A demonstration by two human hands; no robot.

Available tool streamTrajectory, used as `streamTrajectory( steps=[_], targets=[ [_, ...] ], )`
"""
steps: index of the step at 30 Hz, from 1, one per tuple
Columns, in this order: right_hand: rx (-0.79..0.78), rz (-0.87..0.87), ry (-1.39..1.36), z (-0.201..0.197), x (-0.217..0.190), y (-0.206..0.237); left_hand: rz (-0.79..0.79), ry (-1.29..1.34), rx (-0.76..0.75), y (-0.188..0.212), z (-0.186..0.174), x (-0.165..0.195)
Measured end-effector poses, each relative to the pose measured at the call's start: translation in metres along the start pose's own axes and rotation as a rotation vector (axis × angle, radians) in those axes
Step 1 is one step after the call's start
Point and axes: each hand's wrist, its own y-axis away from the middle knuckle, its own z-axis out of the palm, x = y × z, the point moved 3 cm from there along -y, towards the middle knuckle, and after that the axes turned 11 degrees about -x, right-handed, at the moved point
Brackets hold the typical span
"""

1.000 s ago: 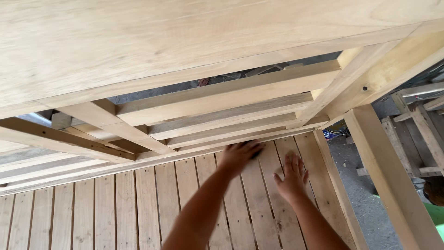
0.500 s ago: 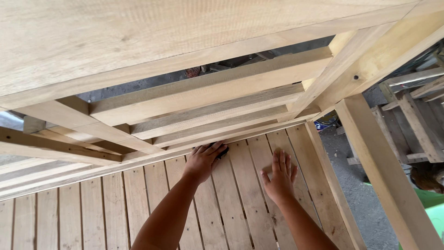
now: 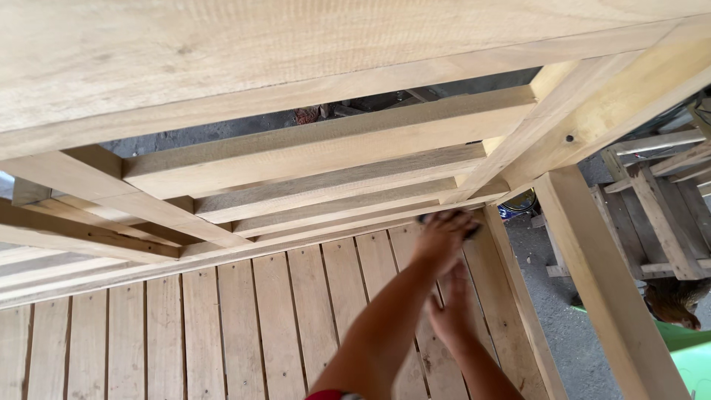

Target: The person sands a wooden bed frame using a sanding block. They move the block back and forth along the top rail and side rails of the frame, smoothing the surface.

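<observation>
Left hand (image 3: 444, 238): reaches over the other arm to the far end of the slatted wooden deck (image 3: 252, 326), fingers curled down around a small dark pad (image 3: 471, 231) that pokes out at the fingertips; the pad is pressed onto the slats.
Dark pad: sits at the far right corner of the deck, just under the lowest cross rail (image 3: 333, 211) and beside the deck's right edge board; too blurred to tell what it is made of.
Right hand (image 3: 450, 311): lies flat on the slats just nearer than the left one, fingers straight and close together, gripping nothing; the left forearm partly covers it.
Frame above: pale timber rails and a post (image 3: 607, 296).
Bucket (image 3: 518, 204): on the ground beyond the deck; contents cannot be told.
Green tub (image 3: 692, 355): bottom right, with a brown hen (image 3: 670, 300) at its rim.
</observation>
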Motion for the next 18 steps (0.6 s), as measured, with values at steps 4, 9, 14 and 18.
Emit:
streamTrajectory(
  steps=[4, 9, 14, 18],
  targets=[
    [0.192, 0.043, -0.287, -0.024, 0.011, 0.018, 0.051, 0.246, -0.041, 0.002, 0.011, 0.009],
    [0.269, -0.094, -0.143, -0.032, -0.01, 0.017, -0.022, 0.228, -0.104, 0.056, 0.026, -0.025],
    [0.108, -0.018, -0.157, -0.017, -0.042, 0.012, -0.192, 0.298, -0.105, 0.119, 0.023, -0.075],
    [0.01, -0.004, -0.11, 0.0, -0.073, 0.012, -0.313, 0.341, -0.094, 0.17, 0.02, -0.111]
  ],
)
